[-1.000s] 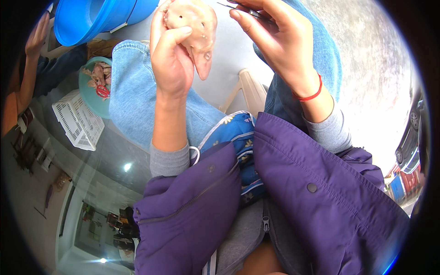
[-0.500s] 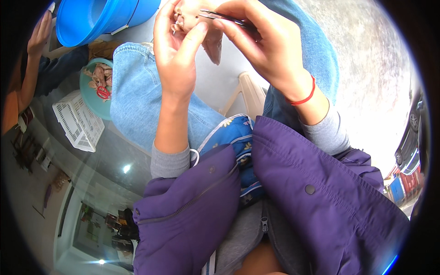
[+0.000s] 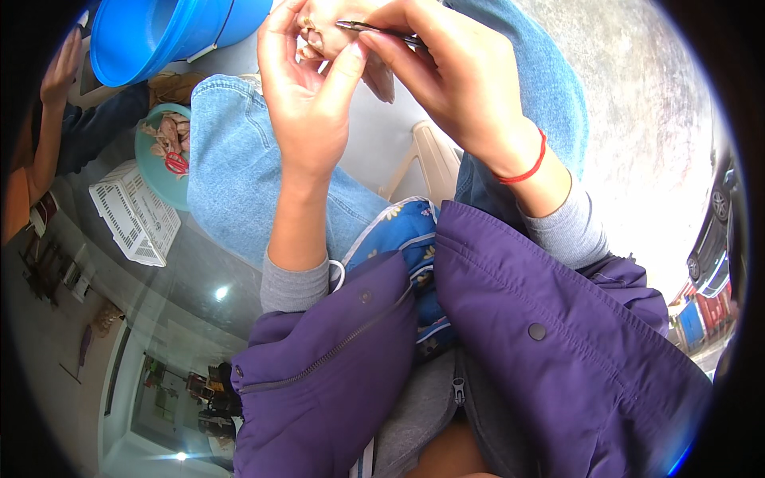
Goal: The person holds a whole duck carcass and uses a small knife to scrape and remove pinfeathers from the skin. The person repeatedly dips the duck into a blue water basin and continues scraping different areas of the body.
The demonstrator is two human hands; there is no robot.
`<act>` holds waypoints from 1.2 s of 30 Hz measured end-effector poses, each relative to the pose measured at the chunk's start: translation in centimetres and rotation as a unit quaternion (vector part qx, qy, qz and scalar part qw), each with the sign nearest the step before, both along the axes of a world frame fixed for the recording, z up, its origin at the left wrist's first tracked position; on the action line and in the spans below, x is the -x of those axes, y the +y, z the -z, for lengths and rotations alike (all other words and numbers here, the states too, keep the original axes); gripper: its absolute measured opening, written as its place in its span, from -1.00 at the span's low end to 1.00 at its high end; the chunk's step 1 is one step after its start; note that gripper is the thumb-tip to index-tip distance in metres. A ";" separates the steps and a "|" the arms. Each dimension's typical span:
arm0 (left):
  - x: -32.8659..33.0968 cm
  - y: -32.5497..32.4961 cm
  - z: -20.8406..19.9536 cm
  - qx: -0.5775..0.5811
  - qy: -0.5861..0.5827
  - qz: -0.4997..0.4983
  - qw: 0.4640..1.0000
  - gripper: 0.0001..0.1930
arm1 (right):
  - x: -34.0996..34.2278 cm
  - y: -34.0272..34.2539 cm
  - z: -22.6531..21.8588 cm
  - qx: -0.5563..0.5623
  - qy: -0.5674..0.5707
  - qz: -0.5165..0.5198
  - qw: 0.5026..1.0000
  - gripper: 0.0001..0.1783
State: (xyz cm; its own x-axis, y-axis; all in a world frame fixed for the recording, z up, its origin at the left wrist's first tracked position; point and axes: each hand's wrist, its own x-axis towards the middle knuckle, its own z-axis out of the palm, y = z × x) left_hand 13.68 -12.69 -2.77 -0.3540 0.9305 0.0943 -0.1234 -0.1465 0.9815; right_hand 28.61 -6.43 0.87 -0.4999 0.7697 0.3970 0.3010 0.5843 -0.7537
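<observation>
At the top middle, my left hand [image 3: 309,127] is closed around a pale plucked poultry piece [image 3: 328,16], its thumb laid along the near side. A darker pointed end [image 3: 379,82] of the piece hangs below, between my hands. From the right, my right hand [image 3: 470,88] pinches a pair of dark metal tweezers [image 3: 374,29]. The tweezer tips are together at the skin of the piece; whether they grip anything is too small to tell. The upper part of the piece runs out of the picture.
A blue bucket [image 3: 143,40] stands at the upper left. Below it, a teal basin [image 3: 151,174] holds poultry pieces and red-handled scissors [image 3: 176,163], beside a white plastic basket [image 3: 135,211]. Another person's hand [image 3: 60,72] shows at the far left. A beige plastic stool [image 3: 426,159] stands between my knees.
The tweezer tips, apart before, have come together. My left hand has tilted a little with the poultry piece, and the hanging end has moved slightly up and right.
</observation>
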 end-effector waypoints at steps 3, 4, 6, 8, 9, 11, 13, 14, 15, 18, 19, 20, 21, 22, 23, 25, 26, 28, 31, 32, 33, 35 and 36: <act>0.7 -0.1 0.4 -0.002 -0.010 0.021 1.000 -0.37 | 0.0 0.0 0.1 -0.001 0.013 0.013 1.000 -0.89; 0.9 -0.2 0.5 -0.005 -0.021 0.022 1.000 -0.34 | -0.1 0.0 0.1 0.000 0.021 0.022 1.000 -0.89; 0.9 -0.3 0.7 0.002 -0.034 0.020 0.999 -0.35 | -0.2 0.0 0.0 0.049 0.025 0.026 0.998 -0.88; 0.9 -0.3 0.8 0.001 -0.044 0.019 0.999 -0.36 | -0.3 0.1 0.0 0.062 0.026 0.027 0.997 -0.88; 0.9 -0.2 0.8 -0.004 -0.047 0.020 0.999 -0.36 | -0.3 0.1 0.0 0.050 0.026 0.026 0.998 -0.88; 0.9 -0.2 0.8 -0.009 -0.050 0.021 0.998 -0.36 | -0.1 0.1 0.2 0.025 0.026 0.023 0.999 -0.87; 1.0 -0.2 0.8 -0.010 -0.049 0.021 0.999 -0.35 | 0.0 0.1 0.3 -0.002 0.029 0.018 0.999 -0.87; 1.0 -0.2 0.9 -0.010 -0.038 0.018 0.999 -0.35 | 0.0 0.1 0.3 0.003 0.024 0.018 1.000 -0.88; 1.0 -0.2 0.9 -0.010 -0.026 0.016 0.999 -0.35 | 0.0 0.0 0.3 0.008 0.019 0.017 1.000 -0.88; 1.0 -0.2 1.0 -0.012 0.041 0.011 0.999 -0.34 | 0.0 -0.1 0.3 0.021 0.002 0.004 1.000 -0.88; 0.9 -0.1 0.9 -0.012 0.068 0.010 0.998 -0.34 | -0.1 0.0 0.2 0.025 -0.005 -0.002 1.000 -0.88; 0.9 -0.1 0.9 -0.009 0.065 0.007 0.998 -0.34 | -0.1 0.0 0.2 0.027 0.006 0.012 1.000 -0.89; 0.8 -0.1 0.8 -0.007 0.063 0.005 0.998 -0.34 | -0.2 0.2 0.1 0.029 0.017 0.026 0.999 -0.90; 0.8 -0.1 0.7 -0.004 0.060 0.003 0.998 -0.34 | -0.3 0.3 0.1 0.031 0.028 0.041 0.998 -0.91; 0.8 -0.2 0.5 0.014 0.017 0.008 1.000 -0.36 | -0.5 0.7 0.1 0.022 0.028 0.061 0.998 -0.92; 1.1 -0.2 0.1 0.051 -0.066 0.016 0.996 -0.41 | -0.7 1.2 0.3 0.086 0.084 0.089 0.989 -0.94; 1.3 -0.3 0.0 0.056 -0.123 0.037 0.990 -0.43 | -0.7 1.4 0.4 0.131 0.132 0.094 0.978 -0.94; 1.9 -0.3 -0.2 0.067 -0.237 0.082 0.966 -0.45 | -0.9 1.5 0.6 0.185 0.135 0.084 0.970 -0.91; 2.5 -0.3 -0.1 0.071 -0.297 0.111 0.946 -0.45 | -0.9 1.3 0.8 0.192 0.132 0.062 0.971 -0.89; 2.6 -0.4 0.0 0.072 -0.315 0.120 0.939 -0.44 | -0.8 1.2 0.9 0.191 0.131 0.061 0.971 -0.89; 2.6 -0.4 0.1 0.077 -0.307 0.111 0.942 -0.44 | -0.8 1.1 0.9 0.190 0.129 0.061 0.971 -0.89; 2.6 -0.4 0.4 0.088 -0.289 0.093 0.949 -0.43 | -0.8 1.1 0.9 0.198 0.128 0.053 0.970 -0.89; 2.6 -0.4 0.6 0.091 -0.301 0.094 0.945 -0.43 | -0.8 1.1 1.0 0.207 0.129 0.046 0.969 -0.88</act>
